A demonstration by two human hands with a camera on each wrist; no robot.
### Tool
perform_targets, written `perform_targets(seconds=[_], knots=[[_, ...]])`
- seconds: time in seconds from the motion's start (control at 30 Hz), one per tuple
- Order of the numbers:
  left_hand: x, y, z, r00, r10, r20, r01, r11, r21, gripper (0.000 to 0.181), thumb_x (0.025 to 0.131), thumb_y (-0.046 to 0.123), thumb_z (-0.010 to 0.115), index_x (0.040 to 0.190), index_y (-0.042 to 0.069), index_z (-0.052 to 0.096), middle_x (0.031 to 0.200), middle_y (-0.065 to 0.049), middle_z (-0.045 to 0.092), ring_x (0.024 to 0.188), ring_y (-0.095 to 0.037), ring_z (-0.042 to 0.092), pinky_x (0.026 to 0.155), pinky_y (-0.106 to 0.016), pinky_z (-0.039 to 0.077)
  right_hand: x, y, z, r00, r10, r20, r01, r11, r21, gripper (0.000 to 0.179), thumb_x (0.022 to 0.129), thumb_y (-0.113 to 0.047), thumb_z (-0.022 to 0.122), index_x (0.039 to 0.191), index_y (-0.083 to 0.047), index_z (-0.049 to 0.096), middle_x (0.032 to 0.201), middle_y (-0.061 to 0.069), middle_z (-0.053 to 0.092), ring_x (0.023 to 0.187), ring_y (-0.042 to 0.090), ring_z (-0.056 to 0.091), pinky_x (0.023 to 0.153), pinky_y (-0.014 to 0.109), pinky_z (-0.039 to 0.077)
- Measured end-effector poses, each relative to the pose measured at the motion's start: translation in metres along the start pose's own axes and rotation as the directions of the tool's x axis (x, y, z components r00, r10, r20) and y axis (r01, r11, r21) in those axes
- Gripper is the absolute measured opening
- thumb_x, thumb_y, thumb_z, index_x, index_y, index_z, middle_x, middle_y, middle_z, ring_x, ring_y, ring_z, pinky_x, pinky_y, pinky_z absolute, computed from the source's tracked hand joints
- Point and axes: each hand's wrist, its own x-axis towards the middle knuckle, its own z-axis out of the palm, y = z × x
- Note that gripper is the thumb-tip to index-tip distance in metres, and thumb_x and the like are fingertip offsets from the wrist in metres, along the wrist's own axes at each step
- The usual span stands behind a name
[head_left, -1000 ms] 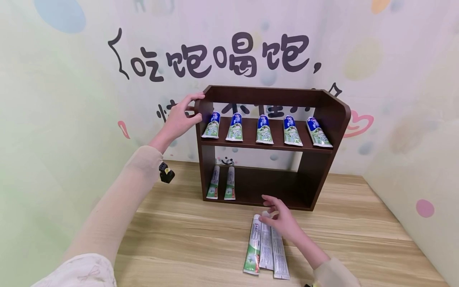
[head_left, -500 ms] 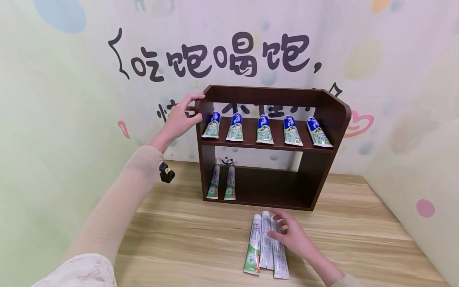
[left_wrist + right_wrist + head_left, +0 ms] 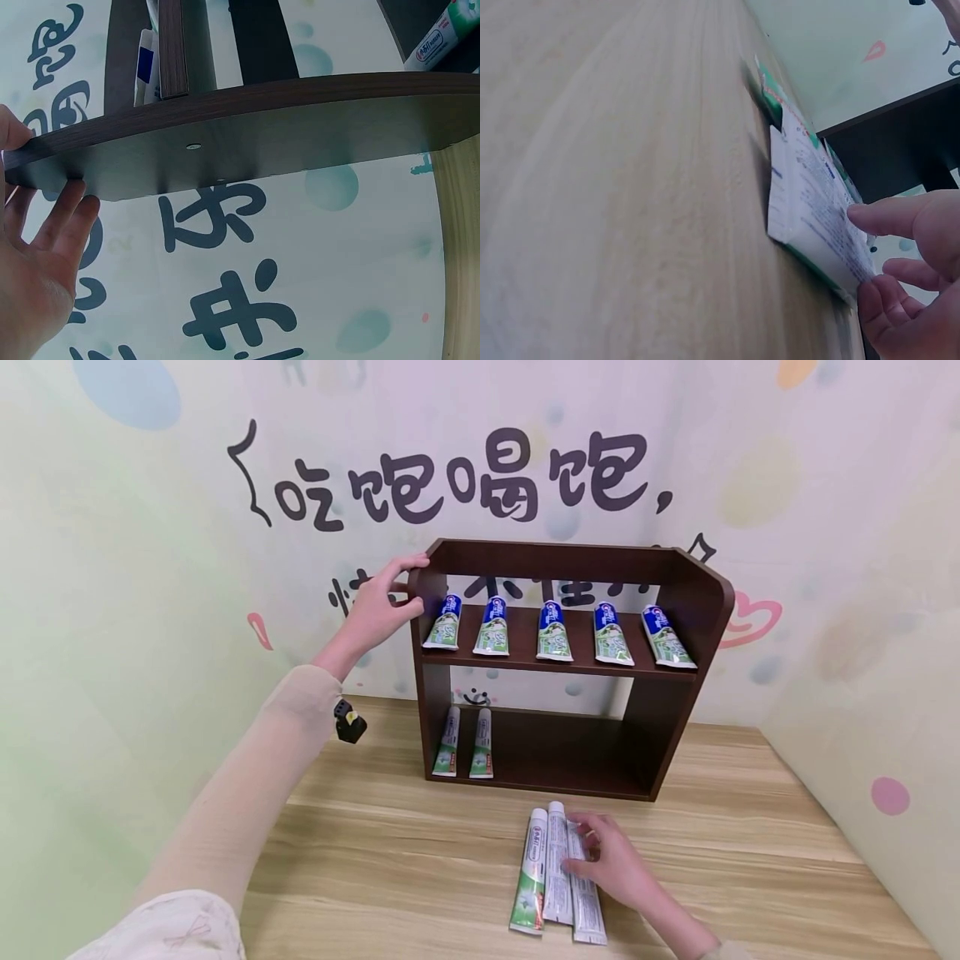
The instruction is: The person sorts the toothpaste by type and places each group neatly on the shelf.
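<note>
My left hand (image 3: 381, 602) grips the left side panel of a dark brown two-tier shelf (image 3: 555, 560); in the left wrist view the thumb is on one face and the fingers (image 3: 64, 214) on the other. My right hand (image 3: 611, 860) is at the rightmost of three toothpaste tubes lying side by side on the table. Its thumb and fingers pinch that toothpaste tube (image 3: 588, 914), which lies with its printed back up. Beside it are another back-up tube (image 3: 557, 877) and a green-and-white tube (image 3: 530, 877), front up. The right wrist view shows the thumb (image 3: 889, 216) touching the white tube.
Several blue-and-green toothpaste tubes (image 3: 553, 631) lean in a row on the upper tier. Two green-and-grey tubes (image 3: 481, 745) stand at the left of the lower tier. The wooden table (image 3: 390, 860) meets a printed wall (image 3: 375, 410) behind the shelf.
My right hand has moved from above the middle tube's cap, right and nearer to me, down to the rightmost tube. The left hand and the shelf have stayed put.
</note>
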Motion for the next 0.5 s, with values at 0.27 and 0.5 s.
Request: perform_targets(seconds=[0.27,0.5], knots=[[0.0,0.001,0.0,1.0,0.002,-0.003,-0.002,1.0,-0.003,0.053,0.091,0.012,0.06,0.142,0.023,0.051,0.156,0.01,0.043,0.114,-0.031,0.062,0.077,-0.03,0.054,-0.001,0.004,-0.004,1.0,-0.013,-0.003,0.013,1.0,0.003,0.058,0.068,-0.007,0.087,0.121,-0.005,0.065,0.104,0.011,0.055,0.088,0.014,0.056,0.072,0.02,0.051],[0.0,0.001,0.0,1.0,-0.004,0.002,0.004,1.0,-0.013,0.053,0.091,0.011,0.059,0.142,0.022,0.05,0.155,0.009,0.043,0.114,-0.032,0.062,0.078,-0.029,0.055,-0.003,0.01,-0.014,0.999,-0.004,0.034,0.002,0.998,0.061,0.057,0.07,-0.002,0.082,0.124,-0.004,0.063,0.103,0.014,0.057,0.082,0.015,0.057,0.067,0.018,0.049]])
